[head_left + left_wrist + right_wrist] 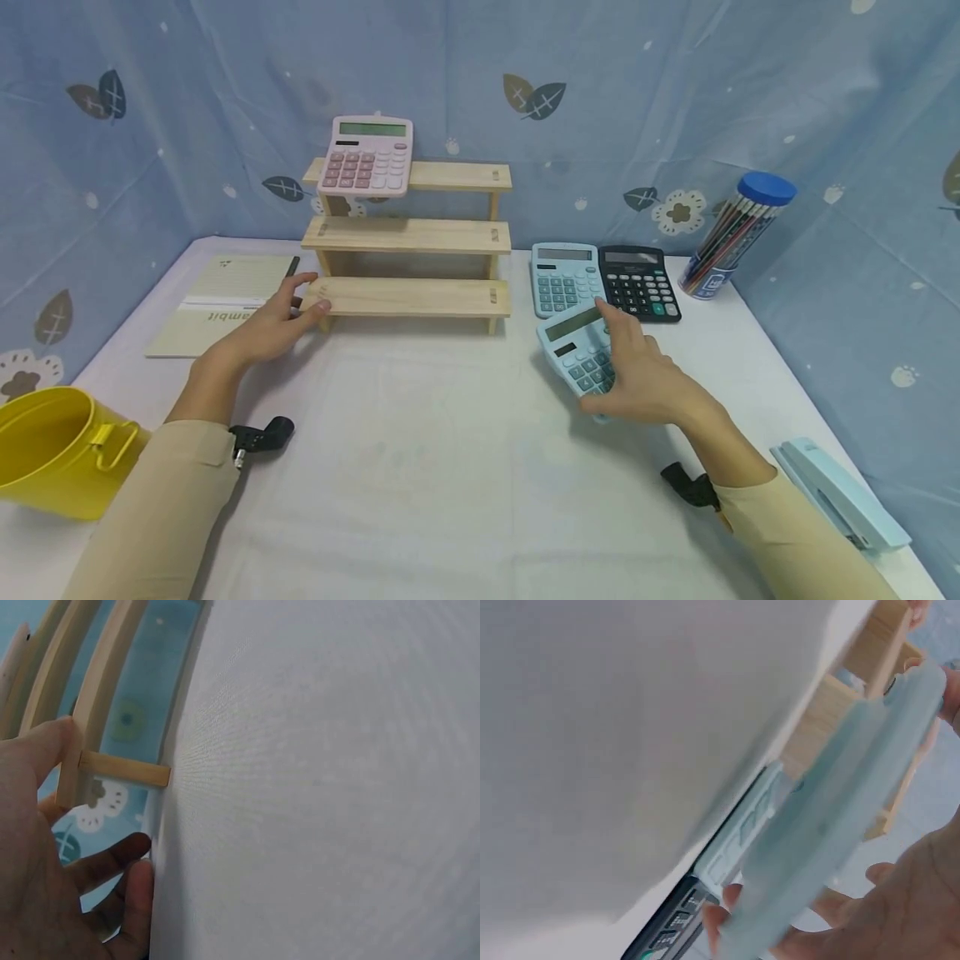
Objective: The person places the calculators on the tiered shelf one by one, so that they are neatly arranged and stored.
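Observation:
My right hand grips a light blue calculator by its right side and holds it tilted above the white table. In the right wrist view the calculator's underside is blurred, with my fingers curled under it. My left hand holds the left end of the lowest step of a three-step wooden shelf, thumb on top. The left wrist view shows the thumb on the wood. A pink calculator leans on the top step.
A second blue calculator and a black calculator lie right of the shelf. A pencil tube stands at the back right. A notebook, a yellow bucket and a blue stapler lie at the sides.

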A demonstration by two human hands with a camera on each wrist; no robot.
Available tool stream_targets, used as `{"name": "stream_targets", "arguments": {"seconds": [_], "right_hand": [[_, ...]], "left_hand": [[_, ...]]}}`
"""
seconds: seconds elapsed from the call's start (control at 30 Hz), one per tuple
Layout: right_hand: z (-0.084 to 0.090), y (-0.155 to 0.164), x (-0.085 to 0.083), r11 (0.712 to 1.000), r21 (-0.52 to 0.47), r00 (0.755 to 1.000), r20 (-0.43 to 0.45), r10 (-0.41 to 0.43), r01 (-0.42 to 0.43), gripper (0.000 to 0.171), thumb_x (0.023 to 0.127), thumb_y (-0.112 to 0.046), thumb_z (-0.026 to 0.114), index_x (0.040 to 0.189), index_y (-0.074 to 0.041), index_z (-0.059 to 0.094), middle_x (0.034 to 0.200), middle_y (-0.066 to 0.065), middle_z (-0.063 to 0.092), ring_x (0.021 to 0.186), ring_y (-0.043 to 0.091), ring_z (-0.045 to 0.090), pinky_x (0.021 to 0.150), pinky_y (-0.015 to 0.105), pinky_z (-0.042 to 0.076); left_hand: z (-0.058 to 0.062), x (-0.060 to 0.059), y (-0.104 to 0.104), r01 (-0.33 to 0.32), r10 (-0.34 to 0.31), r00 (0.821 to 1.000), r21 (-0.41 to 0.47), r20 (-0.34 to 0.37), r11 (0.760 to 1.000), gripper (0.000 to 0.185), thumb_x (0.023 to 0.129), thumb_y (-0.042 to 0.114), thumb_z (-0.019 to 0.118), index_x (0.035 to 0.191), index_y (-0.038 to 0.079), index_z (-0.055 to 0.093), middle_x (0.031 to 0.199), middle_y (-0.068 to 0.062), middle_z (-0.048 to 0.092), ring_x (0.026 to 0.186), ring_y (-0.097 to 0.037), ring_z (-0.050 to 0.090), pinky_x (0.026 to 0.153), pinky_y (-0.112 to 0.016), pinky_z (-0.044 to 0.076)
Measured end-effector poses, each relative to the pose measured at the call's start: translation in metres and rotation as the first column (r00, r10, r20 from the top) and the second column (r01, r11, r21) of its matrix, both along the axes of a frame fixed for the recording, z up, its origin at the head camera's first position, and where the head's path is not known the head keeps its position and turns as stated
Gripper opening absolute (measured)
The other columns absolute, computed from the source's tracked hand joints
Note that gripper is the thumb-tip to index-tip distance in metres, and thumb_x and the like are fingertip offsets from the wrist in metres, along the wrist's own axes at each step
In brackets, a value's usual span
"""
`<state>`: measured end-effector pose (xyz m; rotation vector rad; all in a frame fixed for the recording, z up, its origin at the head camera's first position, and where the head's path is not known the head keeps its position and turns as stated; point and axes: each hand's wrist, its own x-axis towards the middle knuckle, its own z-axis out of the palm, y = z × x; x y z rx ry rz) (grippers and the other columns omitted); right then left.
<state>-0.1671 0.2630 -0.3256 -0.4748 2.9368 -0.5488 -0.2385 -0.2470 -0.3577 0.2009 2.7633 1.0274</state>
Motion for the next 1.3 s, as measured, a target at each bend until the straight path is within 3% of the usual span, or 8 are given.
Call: {"name": "stream_targets", "arguments": {"seconds": [0.2,0.33,0.57,1.0,1.2,1.3], "right_hand": [[0.008,-0.001,-0.004,0.999,-0.038,0.997,-0.083,0.001,-0.004,0.134,0.07,-0.038,0.086,0.165,-0.019,-0.007,0.159,0.024,0.022,0.113,0.04,0.049,0.083,0.061,0.047],[0.015,-0.002,-0.008,0.995,-0.102,0.993,-0.121,-0.004,-0.009,0.135,0.071,-0.034,0.086,0.165,-0.02,-0.009,0.154,0.025,0.024,0.108,0.037,0.047,0.082,0.054,0.046],[0.026,-0.008,-0.018,0.986,-0.161,0.982,-0.189,0.004,-0.035,0.133,0.072,-0.035,0.086,0.164,-0.02,-0.009,0.158,0.027,0.018,0.124,0.041,0.039,0.099,0.065,0.038],[0.042,-0.026,-0.038,0.981,-0.192,0.972,-0.236,-0.023,-0.023,0.127,0.074,-0.039,0.084,0.165,-0.021,-0.003,0.161,0.023,0.017,0.13,0.044,0.037,0.103,0.067,0.035],[0.054,-0.036,-0.051,0.978,-0.206,0.96,-0.266,-0.086,0.03,0.123,0.075,-0.037,0.084,0.166,-0.022,0.003,0.16,0.023,0.021,0.123,0.043,0.04,0.095,0.063,0.039],[0.06,-0.042,-0.06,0.978,-0.207,0.963,-0.256,-0.08,0.026,0.121,0.076,-0.037,0.083,0.166,-0.023,0.003,0.16,0.022,0.021,0.129,0.043,0.038,0.1,0.067,0.037]], "left_hand": [[0.001,0.0,0.001,-0.004,0.004,1.0,-0.006,0.007,1.0,0.083,0.106,0.059,0.038,0.165,0.015,-0.001,0.149,-0.041,0.034,0.134,-0.056,0.042,0.104,-0.072,0.036],[0.002,0.001,0.001,-0.004,0.004,1.0,-0.003,0.012,1.0,0.083,0.106,0.059,0.039,0.165,0.017,-0.001,0.15,-0.04,0.034,0.135,-0.055,0.041,0.105,-0.071,0.035],[0.003,-0.001,0.001,0.006,-0.006,1.0,0.007,0.004,1.0,0.082,0.107,0.057,0.039,0.165,0.016,-0.001,0.151,-0.041,0.034,0.136,-0.056,0.04,0.105,-0.071,0.036],[0.002,0.0,0.004,-0.01,0.009,1.0,0.016,0.013,1.0,0.083,0.106,0.059,0.041,0.166,0.018,0.0,0.153,-0.039,0.033,0.138,-0.054,0.038,0.106,-0.071,0.035],[0.002,0.002,0.004,-0.01,0.009,1.0,0.021,0.014,1.0,0.083,0.106,0.059,0.041,0.165,0.018,0.001,0.151,-0.039,0.034,0.137,-0.054,0.04,0.106,-0.07,0.036],[0.002,0.002,0.001,-0.016,0.016,1.0,0.011,0.019,1.0,0.083,0.106,0.06,0.04,0.166,0.019,0.0,0.15,-0.039,0.035,0.135,-0.055,0.041,0.105,-0.07,0.036]]}}
